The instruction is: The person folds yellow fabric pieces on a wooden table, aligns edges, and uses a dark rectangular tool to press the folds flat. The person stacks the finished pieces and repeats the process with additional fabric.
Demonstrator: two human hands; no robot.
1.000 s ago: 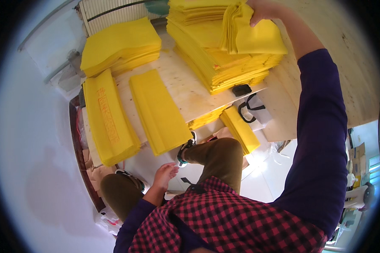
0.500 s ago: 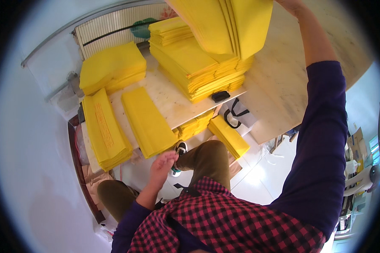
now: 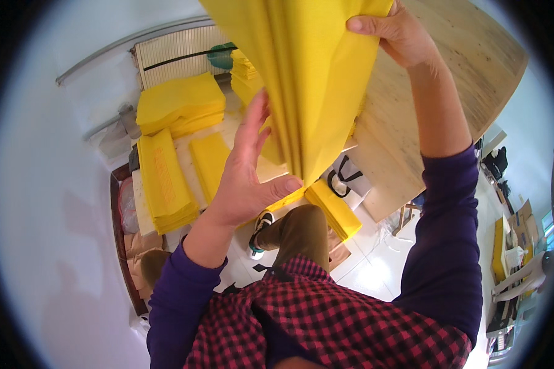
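A large bundle of folded yellow sheets (image 3: 326, 80), fabric-like, hangs in front of me with its creases running down to a narrow lower end. My right hand (image 3: 400, 31) grips its upper right edge, thumb on the near face. Beside the bundle's lower left side, my left hand (image 3: 243, 172) is raised with thumb and fingers spread. The thumb reaches close to the lower tip; whether it touches is unclear. Behind the bundle, a tall yellow stack (image 3: 245, 77) is mostly hidden.
More yellow stacks lie on the table at left: a wide one (image 3: 181, 101), a long one (image 3: 166, 184) and a narrower one (image 3: 209, 163). A wooden board (image 3: 400, 141) extends right. Below are another yellow bundle (image 3: 335, 212) and a white bag with black handles (image 3: 354, 187).
The yellow bundle has come nearer to me and lower, still in my right hand. My left hand has risen from near my knee to the bundle's lower left side, its fingers spreading.
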